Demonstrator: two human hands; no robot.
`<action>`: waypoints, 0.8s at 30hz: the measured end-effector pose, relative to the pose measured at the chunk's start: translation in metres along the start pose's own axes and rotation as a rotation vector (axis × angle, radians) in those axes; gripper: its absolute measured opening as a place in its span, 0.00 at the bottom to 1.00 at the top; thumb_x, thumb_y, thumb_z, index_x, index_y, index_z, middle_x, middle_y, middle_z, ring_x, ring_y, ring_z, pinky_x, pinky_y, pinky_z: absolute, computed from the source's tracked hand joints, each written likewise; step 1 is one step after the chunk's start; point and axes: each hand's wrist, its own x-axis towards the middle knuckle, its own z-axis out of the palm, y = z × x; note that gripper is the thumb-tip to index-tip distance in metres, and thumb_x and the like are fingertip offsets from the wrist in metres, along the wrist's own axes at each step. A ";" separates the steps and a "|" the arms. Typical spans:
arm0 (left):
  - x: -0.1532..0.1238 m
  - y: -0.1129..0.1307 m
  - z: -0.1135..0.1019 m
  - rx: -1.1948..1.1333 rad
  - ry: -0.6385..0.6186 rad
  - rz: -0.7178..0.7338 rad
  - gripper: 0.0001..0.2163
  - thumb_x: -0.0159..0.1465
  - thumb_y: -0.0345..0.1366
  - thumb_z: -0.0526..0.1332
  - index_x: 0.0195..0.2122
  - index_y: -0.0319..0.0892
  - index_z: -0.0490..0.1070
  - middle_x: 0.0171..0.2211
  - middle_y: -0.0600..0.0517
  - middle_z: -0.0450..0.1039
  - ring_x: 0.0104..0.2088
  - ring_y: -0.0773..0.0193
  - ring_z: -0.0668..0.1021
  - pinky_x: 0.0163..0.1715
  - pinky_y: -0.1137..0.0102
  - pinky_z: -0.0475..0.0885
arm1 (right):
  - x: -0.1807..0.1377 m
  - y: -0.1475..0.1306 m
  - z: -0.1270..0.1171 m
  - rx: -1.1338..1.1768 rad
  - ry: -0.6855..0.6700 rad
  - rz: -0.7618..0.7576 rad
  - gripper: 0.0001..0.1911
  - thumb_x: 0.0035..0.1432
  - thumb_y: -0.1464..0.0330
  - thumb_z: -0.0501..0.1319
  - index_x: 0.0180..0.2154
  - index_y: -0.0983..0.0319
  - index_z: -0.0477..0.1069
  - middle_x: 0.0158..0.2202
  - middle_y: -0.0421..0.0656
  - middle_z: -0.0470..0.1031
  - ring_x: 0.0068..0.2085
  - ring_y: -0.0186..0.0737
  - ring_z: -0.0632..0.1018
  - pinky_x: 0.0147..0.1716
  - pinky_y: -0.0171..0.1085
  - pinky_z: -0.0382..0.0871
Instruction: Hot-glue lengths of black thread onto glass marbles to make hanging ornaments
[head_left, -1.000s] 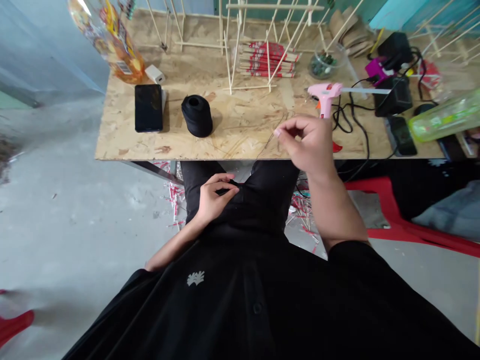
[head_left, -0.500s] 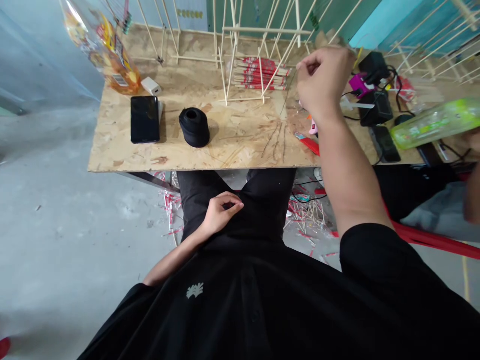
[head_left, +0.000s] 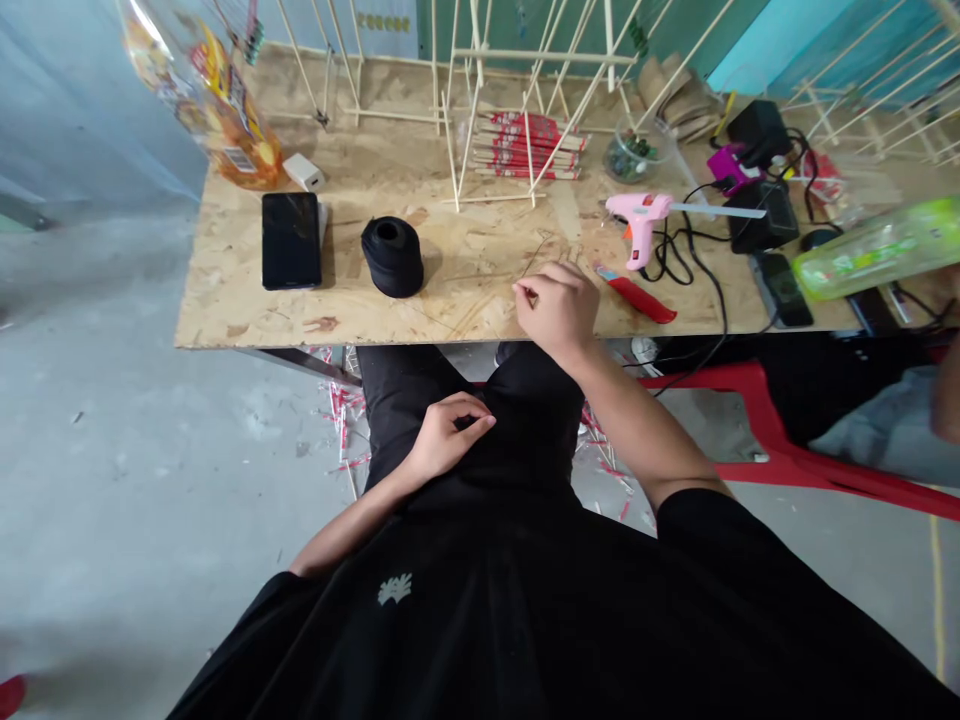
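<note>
My right hand (head_left: 556, 308) rests at the near edge of the chipboard table (head_left: 465, 270), fingers pinched together on a thin dark thread that I can barely see. My left hand (head_left: 448, 434) lies on my lap against my black trousers, its fingers pinched together on something I cannot make out. A black thread spool (head_left: 392, 256) stands on the table to the left of my right hand. Just right of that hand lies a red cutter (head_left: 637, 296). A pink glue gun (head_left: 637, 218) sits behind the cutter.
A black phone (head_left: 291, 240) and white charger (head_left: 304, 172) lie at the table's left. Stick frames (head_left: 495, 90), red chopstick packets (head_left: 525, 142), black cables and adapters (head_left: 757, 210), and a green bottle (head_left: 877, 248) crowd the back and right. A red plastic chair (head_left: 795, 450) stands right.
My right hand rose high over the table's back, then came down to the near edge in a pinch. My left hand stayed on my lap.
</note>
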 end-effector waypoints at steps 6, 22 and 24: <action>0.000 0.001 0.001 0.022 -0.018 -0.011 0.11 0.71 0.43 0.71 0.36 0.43 0.87 0.41 0.44 0.87 0.43 0.56 0.87 0.42 0.63 0.79 | -0.016 -0.008 0.004 -0.039 -0.016 0.007 0.15 0.73 0.66 0.62 0.36 0.58 0.86 0.40 0.51 0.85 0.47 0.56 0.80 0.49 0.53 0.70; -0.011 0.027 -0.020 0.065 -0.191 -0.009 0.11 0.73 0.43 0.70 0.38 0.42 0.86 0.41 0.44 0.86 0.41 0.57 0.86 0.38 0.66 0.78 | -0.060 -0.015 -0.008 0.017 0.017 -0.024 0.22 0.71 0.48 0.65 0.42 0.59 0.86 0.40 0.52 0.83 0.47 0.58 0.78 0.49 0.56 0.69; -0.014 0.039 -0.036 0.083 -0.203 0.040 0.10 0.73 0.43 0.71 0.40 0.43 0.87 0.41 0.44 0.87 0.41 0.58 0.86 0.40 0.66 0.80 | -0.067 -0.014 -0.011 0.076 0.046 -0.019 0.20 0.71 0.50 0.65 0.41 0.57 0.85 0.39 0.51 0.84 0.45 0.57 0.78 0.49 0.55 0.69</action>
